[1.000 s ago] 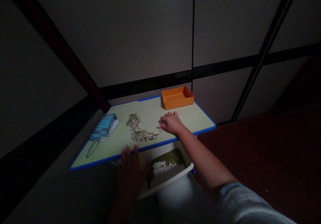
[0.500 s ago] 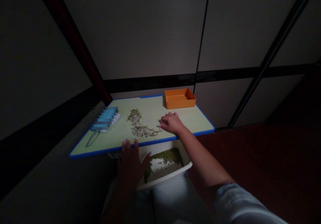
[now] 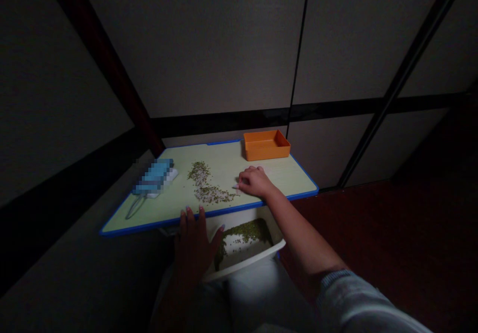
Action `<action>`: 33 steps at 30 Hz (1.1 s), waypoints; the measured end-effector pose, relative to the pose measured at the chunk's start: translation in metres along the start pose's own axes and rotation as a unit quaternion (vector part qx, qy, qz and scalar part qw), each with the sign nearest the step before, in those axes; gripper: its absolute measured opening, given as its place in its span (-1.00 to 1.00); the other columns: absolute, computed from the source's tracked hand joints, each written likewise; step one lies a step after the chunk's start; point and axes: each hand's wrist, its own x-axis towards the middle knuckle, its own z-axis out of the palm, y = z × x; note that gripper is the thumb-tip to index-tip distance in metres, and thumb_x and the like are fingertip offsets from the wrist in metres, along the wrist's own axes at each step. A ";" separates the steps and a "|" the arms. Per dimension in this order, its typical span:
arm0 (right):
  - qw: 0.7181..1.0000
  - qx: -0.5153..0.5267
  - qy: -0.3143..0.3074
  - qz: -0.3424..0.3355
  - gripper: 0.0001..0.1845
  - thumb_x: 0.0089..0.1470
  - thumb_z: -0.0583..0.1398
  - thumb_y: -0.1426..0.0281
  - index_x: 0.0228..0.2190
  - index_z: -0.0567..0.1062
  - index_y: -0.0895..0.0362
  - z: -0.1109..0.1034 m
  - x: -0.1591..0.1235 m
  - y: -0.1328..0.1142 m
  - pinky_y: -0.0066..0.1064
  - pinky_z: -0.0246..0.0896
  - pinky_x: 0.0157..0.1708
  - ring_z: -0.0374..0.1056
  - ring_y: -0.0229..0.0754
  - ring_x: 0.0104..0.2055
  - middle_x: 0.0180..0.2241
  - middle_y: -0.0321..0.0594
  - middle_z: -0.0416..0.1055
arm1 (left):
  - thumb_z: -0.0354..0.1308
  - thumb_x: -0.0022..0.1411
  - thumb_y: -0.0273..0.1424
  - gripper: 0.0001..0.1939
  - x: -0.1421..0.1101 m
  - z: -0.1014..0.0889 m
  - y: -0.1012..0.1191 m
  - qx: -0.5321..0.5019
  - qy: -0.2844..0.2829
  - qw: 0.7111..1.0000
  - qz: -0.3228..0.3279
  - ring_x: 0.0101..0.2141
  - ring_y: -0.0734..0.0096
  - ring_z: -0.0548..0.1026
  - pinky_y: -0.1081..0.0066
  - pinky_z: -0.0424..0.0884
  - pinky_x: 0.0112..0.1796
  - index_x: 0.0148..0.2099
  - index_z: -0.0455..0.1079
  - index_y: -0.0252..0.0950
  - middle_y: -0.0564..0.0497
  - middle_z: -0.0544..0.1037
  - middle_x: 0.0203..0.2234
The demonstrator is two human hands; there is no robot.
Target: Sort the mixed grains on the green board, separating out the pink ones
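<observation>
A pale board with a blue rim [image 3: 284, 173] lies in front of me. A loose pile of green and white grains [image 3: 207, 186] is scattered across its middle. My right hand [image 3: 254, 181] rests on the board just right of the pile, fingers curled, fingertips toward the grains; nothing shows in them. My left hand [image 3: 194, 243] lies below the board's near edge with fingers spread, against the rim of a white basin [image 3: 257, 261] that holds green grains and sits under the board on my lap.
An orange box [image 3: 266, 145] stands at the board's far right corner. A blurred blue and white object [image 3: 155, 177] with a loop lies at the board's left. Panelled walls rise behind; a dark red floor is to the right.
The view has shifted a little. Both hands stay in the same places on the board and the basin.
</observation>
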 end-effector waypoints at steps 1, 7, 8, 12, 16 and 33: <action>1.000 0.003 -0.001 -0.001 -0.74 0.06 0.21 0.16 -0.34 0.49 0.10 0.000 0.000 0.000 -0.30 -0.13 -0.18 0.23 -0.10 -0.12 -0.30 -0.18 0.46 | -0.11 0.20 -0.04 -0.25 0.000 0.000 0.000 0.000 0.000 1.000 0.002 0.29 -0.18 -0.07 -0.09 0.18 0.08 0.28 0.02 -0.45 -0.48 0.00 0.27; 1.000 0.023 0.000 -0.014 -0.72 0.01 0.24 0.15 -0.36 0.49 0.11 0.001 0.001 0.003 -0.31 -0.14 -0.18 0.24 -0.11 -0.14 -0.33 -0.19 0.47 | -0.10 0.19 -0.04 -0.25 0.000 0.000 0.001 0.001 0.008 1.000 0.002 0.29 -0.16 -0.07 -0.10 0.19 0.07 0.28 0.03 -0.45 -0.47 0.02 0.26; 1.000 0.027 0.001 -0.016 -0.72 0.00 0.25 0.15 -0.37 0.49 0.11 0.002 0.001 0.004 -0.31 -0.14 -0.18 0.25 -0.11 -0.14 -0.33 -0.20 0.47 | -0.10 0.19 -0.04 -0.25 0.000 -0.001 0.001 0.001 0.006 1.000 -0.001 0.29 -0.16 -0.07 -0.11 0.19 0.07 0.28 0.02 -0.44 -0.46 0.02 0.27; 0.999 0.034 0.005 -0.020 -0.72 -0.01 0.26 0.15 -0.38 0.49 0.11 0.004 0.001 0.005 -0.32 -0.13 -0.17 0.25 -0.12 -0.13 -0.33 -0.20 0.46 | -0.12 0.20 -0.04 -0.25 0.000 -0.002 0.003 0.005 -0.002 1.000 -0.005 0.29 -0.17 -0.07 -0.13 0.19 0.06 0.29 0.00 -0.42 -0.45 0.01 0.27; 0.999 0.038 0.006 -0.029 -0.72 -0.01 0.26 0.15 -0.38 0.50 0.12 0.003 0.001 0.006 -0.33 -0.11 -0.17 0.26 -0.12 -0.14 -0.35 -0.21 0.46 | -0.12 0.21 -0.07 -0.26 -0.001 -0.004 0.004 0.007 -0.003 1.000 -0.006 0.29 -0.14 -0.08 -0.09 0.17 0.08 0.29 0.00 -0.44 -0.45 -0.01 0.28; 1.000 -0.004 0.025 -0.009 -0.74 0.04 0.23 0.18 -0.37 0.51 0.14 0.001 0.004 0.004 -0.39 -0.02 -0.28 0.29 -0.15 -0.26 -0.38 -0.18 0.48 | -0.10 0.19 -0.02 -0.23 0.001 0.001 0.001 0.008 -0.005 1.000 -0.010 0.29 -0.18 -0.07 -0.14 0.17 0.07 0.29 0.01 -0.44 -0.46 0.00 0.27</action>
